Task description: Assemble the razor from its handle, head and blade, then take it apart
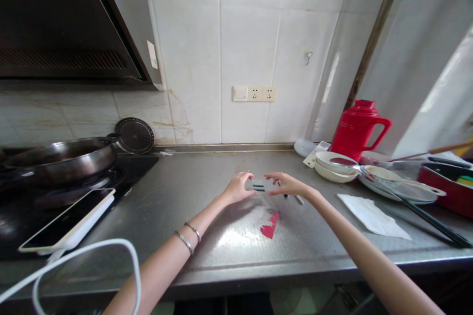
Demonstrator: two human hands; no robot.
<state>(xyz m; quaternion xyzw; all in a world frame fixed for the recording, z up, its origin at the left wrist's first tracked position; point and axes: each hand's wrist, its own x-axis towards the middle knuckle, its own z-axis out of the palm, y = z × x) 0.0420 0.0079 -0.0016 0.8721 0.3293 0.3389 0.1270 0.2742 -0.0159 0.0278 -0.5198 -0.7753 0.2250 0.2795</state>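
Grey metal counter (177, 241) runs below pale wall tiles (192, 59). Both forearms reach inward over it, left hand (238, 188) and right hand (290, 184) facing each other, fingers curved apart from thumbs, gripping nothing visible. Between them show two dark strips (258, 185) (thumb contact is unclear), beyond a red cutout (270, 227).

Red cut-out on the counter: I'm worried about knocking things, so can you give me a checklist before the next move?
1. Left hand and right hand apart: ok, a gap separates them.
2. Red cut-out untouched: ok, bare counter shows around it.
3. Contact with the dark green strips between the hands: cannot tell, too small.
4. White cable clear of the left forearm: cannot tell, they overlap in view.
5. Phone off the stovetop: not ok, it lies over it.
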